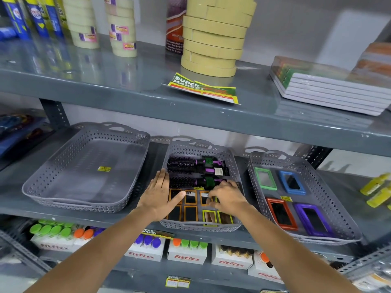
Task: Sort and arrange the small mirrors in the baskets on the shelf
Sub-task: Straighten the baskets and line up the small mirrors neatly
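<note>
Both hands (160,195) (227,197) over small mirrors (190,196); hairbrushes (190,166) crowd basket (232,157) behind.

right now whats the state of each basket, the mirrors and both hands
left basket: empty except for a yellow sticker
middle basket: round hairbrushes at the back, small mirrors in front
small mirrors: lying flat in rows, orange and yellow frames
right basket: four larger mirrors lying flat, spaced apart
left hand: open, flat over the small mirrors
right hand: fingers curled on a small mirror, grip unclear
</note>
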The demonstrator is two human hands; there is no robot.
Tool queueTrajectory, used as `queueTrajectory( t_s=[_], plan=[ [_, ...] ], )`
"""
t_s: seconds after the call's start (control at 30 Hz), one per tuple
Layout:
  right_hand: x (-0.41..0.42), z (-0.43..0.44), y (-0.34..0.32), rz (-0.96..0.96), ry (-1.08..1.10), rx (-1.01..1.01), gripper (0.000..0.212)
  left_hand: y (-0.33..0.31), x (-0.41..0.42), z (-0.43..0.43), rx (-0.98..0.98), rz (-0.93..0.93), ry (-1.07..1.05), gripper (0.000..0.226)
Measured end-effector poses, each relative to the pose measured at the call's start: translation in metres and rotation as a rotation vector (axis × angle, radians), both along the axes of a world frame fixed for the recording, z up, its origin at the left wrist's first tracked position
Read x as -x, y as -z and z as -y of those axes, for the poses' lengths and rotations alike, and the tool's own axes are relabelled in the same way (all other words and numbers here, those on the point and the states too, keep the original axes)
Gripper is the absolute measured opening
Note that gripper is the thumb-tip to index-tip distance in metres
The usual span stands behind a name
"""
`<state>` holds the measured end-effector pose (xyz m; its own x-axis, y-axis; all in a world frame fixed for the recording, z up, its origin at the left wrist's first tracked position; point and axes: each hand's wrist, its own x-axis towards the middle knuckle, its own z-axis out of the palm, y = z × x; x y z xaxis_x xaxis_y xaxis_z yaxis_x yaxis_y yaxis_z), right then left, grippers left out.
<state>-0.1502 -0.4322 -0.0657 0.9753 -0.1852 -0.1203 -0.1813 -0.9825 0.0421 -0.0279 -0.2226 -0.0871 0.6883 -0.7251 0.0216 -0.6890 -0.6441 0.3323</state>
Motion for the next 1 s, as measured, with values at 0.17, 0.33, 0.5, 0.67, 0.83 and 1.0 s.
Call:
queueTrajectory(
  t_s=[0.17, 0.33, 0.5, 0.67, 0.83, 1.0],
  plan=[
    [0.002, -0.003, 0.006, 0.011, 0.022, -0.035, 0.017, 0.000, 0.001, 0.001, -0.001, -0.002, -0.005, 0.106],
    [0.002, -0.006, 0.009, 0.027, 0.014, 0.026, 0.018, 0.000, 0.000, 0.001, -0.009, -0.004, -0.003, 0.106],
    [0.004, -0.006, 0.010, 0.033, 0.016, 0.031, 0.022, 0.000, 0.000, 0.002, -0.021, 0.001, -0.004, 0.106],
    [0.010, 0.000, -0.005, 0.099, 0.044, -0.132, 0.035, -0.001, 0.000, 0.001, -0.016, 0.002, 0.001, 0.104],
    [0.024, -0.006, -0.003, -0.057, -0.079, -0.110, 0.031, -0.001, 0.001, 0.001, -0.017, -0.005, -0.002, 0.104],
    [0.023, -0.009, -0.003, -0.051, -0.057, -0.167, 0.025, -0.001, 0.000, 0.002, -0.031, -0.002, -0.005, 0.105]
  ],
)
